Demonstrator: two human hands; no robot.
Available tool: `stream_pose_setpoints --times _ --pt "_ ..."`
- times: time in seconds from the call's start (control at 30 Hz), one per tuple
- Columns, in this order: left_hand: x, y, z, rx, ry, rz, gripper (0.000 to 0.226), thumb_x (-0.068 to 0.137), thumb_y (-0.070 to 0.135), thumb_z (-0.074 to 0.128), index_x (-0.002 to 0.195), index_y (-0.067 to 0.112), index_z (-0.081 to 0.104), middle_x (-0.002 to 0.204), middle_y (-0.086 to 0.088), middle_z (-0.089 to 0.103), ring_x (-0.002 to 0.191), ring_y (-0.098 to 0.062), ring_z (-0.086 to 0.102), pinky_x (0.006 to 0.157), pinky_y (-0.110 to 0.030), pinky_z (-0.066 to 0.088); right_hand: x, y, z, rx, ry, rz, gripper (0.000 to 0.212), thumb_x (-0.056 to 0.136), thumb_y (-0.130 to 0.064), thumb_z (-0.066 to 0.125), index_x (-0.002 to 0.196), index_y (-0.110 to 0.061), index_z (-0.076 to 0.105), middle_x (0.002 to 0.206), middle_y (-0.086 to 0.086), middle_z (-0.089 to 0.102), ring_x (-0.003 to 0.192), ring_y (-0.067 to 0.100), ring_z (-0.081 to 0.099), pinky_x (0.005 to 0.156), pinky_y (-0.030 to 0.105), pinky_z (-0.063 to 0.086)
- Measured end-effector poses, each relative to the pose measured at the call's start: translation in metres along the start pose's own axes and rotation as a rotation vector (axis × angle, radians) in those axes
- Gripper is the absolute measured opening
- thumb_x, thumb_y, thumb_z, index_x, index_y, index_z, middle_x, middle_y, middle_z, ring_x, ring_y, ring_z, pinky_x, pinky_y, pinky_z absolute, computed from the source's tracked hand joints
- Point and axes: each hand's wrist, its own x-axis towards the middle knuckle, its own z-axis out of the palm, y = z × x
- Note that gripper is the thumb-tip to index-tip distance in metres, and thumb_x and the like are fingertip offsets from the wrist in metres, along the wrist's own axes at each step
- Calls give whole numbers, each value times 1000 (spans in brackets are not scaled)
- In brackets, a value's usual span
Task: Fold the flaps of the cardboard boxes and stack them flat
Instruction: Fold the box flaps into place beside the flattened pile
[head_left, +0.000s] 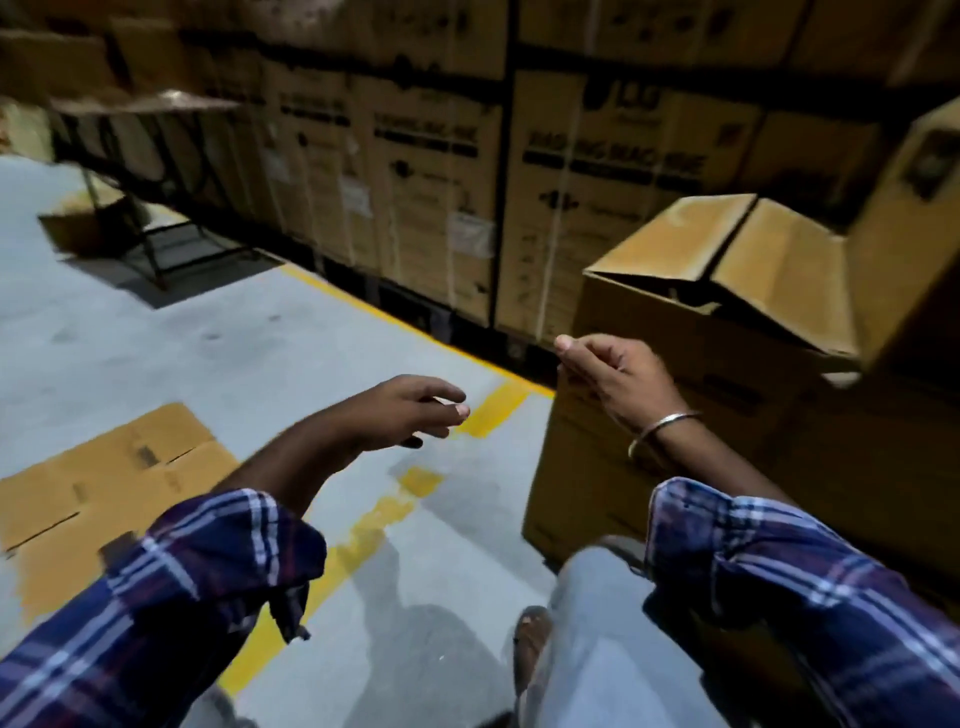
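Floor: grey concrete floor with a painted yellow line running from 6 o'clock up toward 1 o'clock, as I see it through the head camera.
Background: stacked brown cardboard cartons with blurred black print fill the wall from 11 to 2 o'clock; a dark metal-framed table stands at 10 o'clock.
Open box: upright brown cardboard box with raised top flaps sits at 3 o'clock, on the floor just beside the yellow line.
Flat box: flattened brown cardboard box lies on the floor at 8 o'clock, well apart from the upright one.
Left hand: left hand hovers over the floor at centre, fingers loosely extended, holding nothing.
Right hand: right hand, with a metal bangle at the wrist, is at the near left corner of the upright box, fingers curled; I cannot tell whether it grips the edge.
Clothing: blue plaid sleeves cover both forearms; a jeans leg shows at 6 o'clock.
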Motion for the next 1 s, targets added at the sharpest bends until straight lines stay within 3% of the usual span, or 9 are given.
stream_pose_setpoints --times 0.07,0.27,0.4,0.6,0.67,0.73,0.83,0.9,1.0 --pt "19 26 24 -12 20 58 35 95 42 71 127 28 66 120 5 74 111 -10 70 101 -39 52 -4 9 -45 -160 222 -49 23 92 -44 70 103 -25 77 94 -9 74 87 6 67 76 23 49" --pt "86 91 79 -144 152 175 54 94 53 67 138 23 58 129 5 66 115 -10 62 91 -39 53 -17 52 -120 -215 695 127 45 92 -38 67 133 -19 60 136 5 49 123 25 52 100 28 42" --pt "141 128 100 -245 153 164 85 81 80 61 142 20 55 132 3 65 113 -11 62 86 -34 50 -29 67 -136 -125 930 177 45 92 -33 69 132 -13 61 133 3 51 111 16 54 81 -1 31" --pt "218 161 101 -485 500 31 104 66 84 61 143 17 43 135 -6 56 116 -26 58 94 -48 53 -20 85 -137 -11 980 281 40 94 -51 62 106 -16 76 86 -3 70 76 10 59 67 20 48" --pt "231 161 100 -571 429 -23 105 65 83 64 144 18 43 132 -6 59 114 -28 61 95 -50 54 -12 91 -134 19 954 340 48 94 -62 54 88 -18 72 72 -3 61 68 15 55 61 26 41" --pt "241 158 105 -619 255 -35 83 73 69 72 135 17 54 119 -8 70 105 -30 70 88 -51 60 0 96 -128 76 914 391 59 92 -71 47 93 -16 71 81 -1 62 79 20 55 71 28 44" --pt "244 153 114 -597 319 -3 51 76 41 79 118 23 56 110 -9 71 99 -30 71 81 -54 62 18 96 -120 141 928 435 63 93 -63 53 134 -17 66 132 12 65 123 29 55 104 36 46" --pt "238 149 114 -622 329 28 39 81 34 78 111 25 54 109 -9 71 100 -29 71 82 -55 62 22 92 -115 167 953 437 57 94 -50 61 137 -13 64 140 16 60 131 30 53 106 24 43" --pt "217 142 104 -600 313 56 34 86 34 74 113 26 55 111 -6 70 105 -26 68 88 -51 59 18 85 -109 302 1040 374 46 94 -32 69 132 -7 67 122 7 70 97 0 61 70 -6 36"
